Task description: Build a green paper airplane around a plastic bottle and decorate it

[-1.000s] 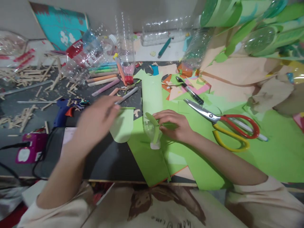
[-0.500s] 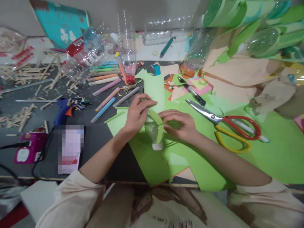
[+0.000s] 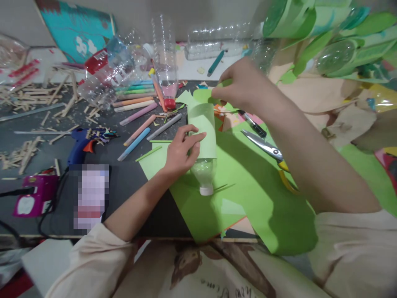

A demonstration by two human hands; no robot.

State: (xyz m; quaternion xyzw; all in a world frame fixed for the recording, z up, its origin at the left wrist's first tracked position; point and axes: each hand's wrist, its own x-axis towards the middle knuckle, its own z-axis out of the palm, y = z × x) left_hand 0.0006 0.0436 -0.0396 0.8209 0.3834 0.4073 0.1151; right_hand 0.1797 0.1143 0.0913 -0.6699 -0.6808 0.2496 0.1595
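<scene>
A clear plastic bottle (image 3: 204,174) lies on a green paper sheet (image 3: 248,182), white cap toward me, its body wrapped in pale green paper (image 3: 202,128). My left hand (image 3: 181,151) curls round the left side of that wrapped bottle, thumb on the paper. My right hand (image 3: 238,85) is raised beyond the bottle's far end, fingers pinched on a small green paper piece (image 3: 225,82). What lies under that hand is hidden.
Red-and-yellow scissors (image 3: 266,149) and a black pen (image 3: 251,123) lie right of the bottle, partly under my right arm. Coloured markers (image 3: 136,114), a blue glue gun (image 3: 79,142), wooden sticks (image 3: 27,99) and clear empty bottles (image 3: 118,70) crowd the left and back.
My right hand left the bottle's neck and rose to the far end, pinching green paper. The loose green strip on the bottle is gone. My left hand came in earlier and stays on the bottle.
</scene>
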